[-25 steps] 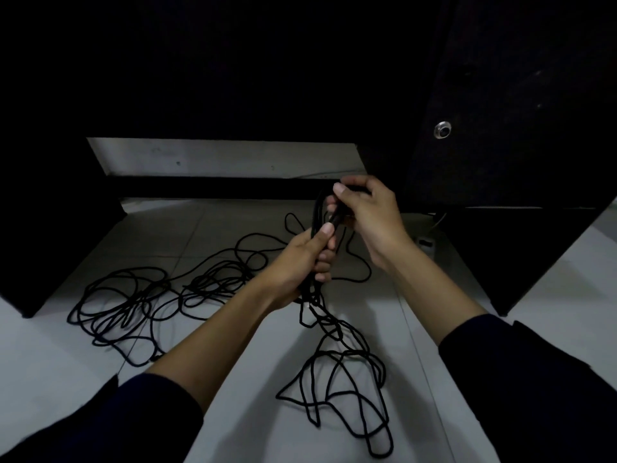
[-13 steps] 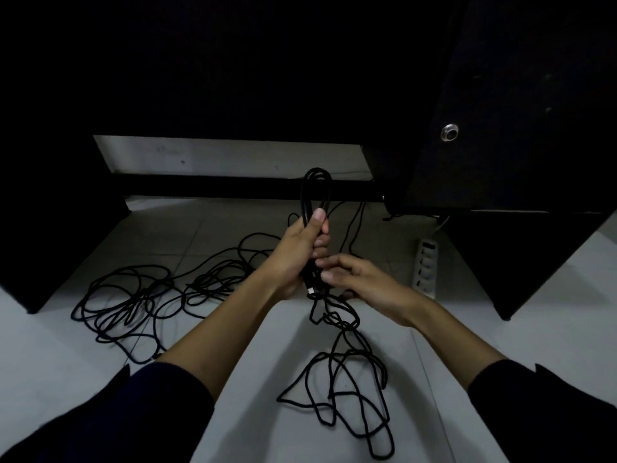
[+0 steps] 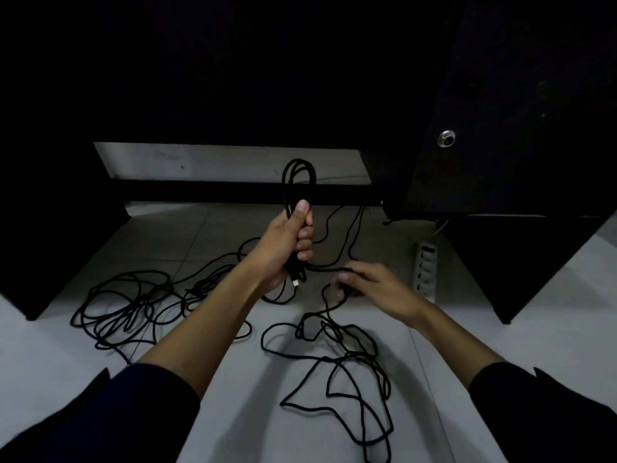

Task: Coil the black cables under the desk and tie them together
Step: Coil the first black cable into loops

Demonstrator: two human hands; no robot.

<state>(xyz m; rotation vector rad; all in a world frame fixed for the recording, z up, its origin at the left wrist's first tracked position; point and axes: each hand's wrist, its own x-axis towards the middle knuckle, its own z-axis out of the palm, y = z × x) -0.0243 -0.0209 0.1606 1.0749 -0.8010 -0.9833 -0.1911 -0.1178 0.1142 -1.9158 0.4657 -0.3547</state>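
Note:
My left hand [image 3: 289, 243] grips a small upright coil of black cable [image 3: 298, 177], whose loops stick up above my thumb. A plug end hangs just below the fist. From the coil one strand runs right to my right hand [image 3: 374, 289], whose curled fingers hold it low over the floor. The loose rest of this cable [image 3: 347, 372] lies in tangled loops on the pale floor in front of me. A second tangle of black cable [image 3: 127, 305] lies on the floor to the left, under the desk.
The dark desk [image 3: 500, 95] overhangs the whole scene, with side panels at left [image 3: 40, 248] and right. A white power strip [image 3: 425, 272] lies on the tiled floor by the right panel. Thin cables run back toward the wall.
My right hand came down from the top of the coil, then slid right and away from my left hand, drawing out a strand. The left hand keeps the coil upright.

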